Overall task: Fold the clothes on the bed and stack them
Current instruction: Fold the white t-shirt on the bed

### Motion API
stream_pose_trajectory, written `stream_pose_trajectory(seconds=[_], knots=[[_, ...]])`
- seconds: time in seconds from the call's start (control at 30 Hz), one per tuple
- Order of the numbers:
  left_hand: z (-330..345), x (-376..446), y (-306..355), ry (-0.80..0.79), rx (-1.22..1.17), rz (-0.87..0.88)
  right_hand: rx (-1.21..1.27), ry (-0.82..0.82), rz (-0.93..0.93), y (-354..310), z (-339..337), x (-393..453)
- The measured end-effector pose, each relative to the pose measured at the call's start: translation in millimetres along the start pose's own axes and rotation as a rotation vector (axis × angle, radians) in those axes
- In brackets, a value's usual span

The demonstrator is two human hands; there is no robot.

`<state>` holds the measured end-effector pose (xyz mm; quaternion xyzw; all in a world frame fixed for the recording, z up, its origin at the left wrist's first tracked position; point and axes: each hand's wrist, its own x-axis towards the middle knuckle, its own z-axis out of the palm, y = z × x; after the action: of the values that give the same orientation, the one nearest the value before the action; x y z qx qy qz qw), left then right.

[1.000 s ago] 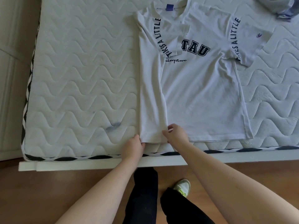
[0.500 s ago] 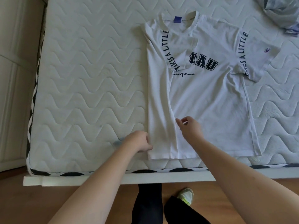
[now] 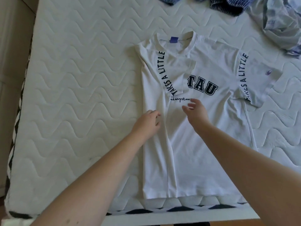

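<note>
A quilted white mattress (image 3: 73, 87) fills most of the view, its near edge trimmed with a black-and-white diamond band. Spread flat on it, toward the near right side, lies a white T-shirt (image 3: 203, 144) with dark lettering on the chest and along both sleeves, its collar pointing away from the person and its hem close to the near edge of the bed. The shirt's left side is folded inward over the front, so the left sleeve (image 3: 175, 70) lies across the chest print, while the right sleeve (image 3: 257, 79) is spread out flat on the mattress. At the far right corner sits a crumpled pale blue-and-white garment (image 3: 280, 25), and beside it, along the far edge, a heap of dark blue striped clothes (image 3: 228, 4), both well apart from the shirt. The left hand (image 3: 147, 123) rests on the folded strip near its outer edge, fingers loosely bent and gripping nothing. The right hand (image 3: 196, 111) is over the shirt's middle just below the print, fingers relaxed and spread, holding nothing.
</note>
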<state>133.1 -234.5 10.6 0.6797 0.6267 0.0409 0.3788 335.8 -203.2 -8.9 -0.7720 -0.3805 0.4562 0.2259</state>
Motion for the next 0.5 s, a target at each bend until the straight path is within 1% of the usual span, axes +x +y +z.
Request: stream_pose_trajectory(seconds=[0.07, 0.17, 0.23, 0.3, 0.37, 0.43, 0.5], knots=[[-2, 28, 4, 0.040, 0.125, 0.071, -0.018, 0.022, -0.020, -16, 2, 25], [-2, 62, 7, 0.052, 0.263, 0.110, 0.035, 0.009, 0.083, -41, 6, 58], [2, 77, 4, 0.036, 0.355, 0.095, -0.069, -0.030, 0.172, -55, 8, 74], [4, 84, 0, 0.020, 0.462, 0.086, -0.165, -0.088, 0.223, -61, 6, 85], [4, 87, -4, 0.003, 0.539, 0.088, -0.268, -0.139, 0.200, -65, 3, 94], [2, 89, -7, -0.015, 0.593, 0.108, -0.304, -0.128, 0.178, -70, 2, 105], [2, 91, -7, -0.015, 0.609, 0.141, -0.222, -0.108, 0.111, -73, -4, 110]])
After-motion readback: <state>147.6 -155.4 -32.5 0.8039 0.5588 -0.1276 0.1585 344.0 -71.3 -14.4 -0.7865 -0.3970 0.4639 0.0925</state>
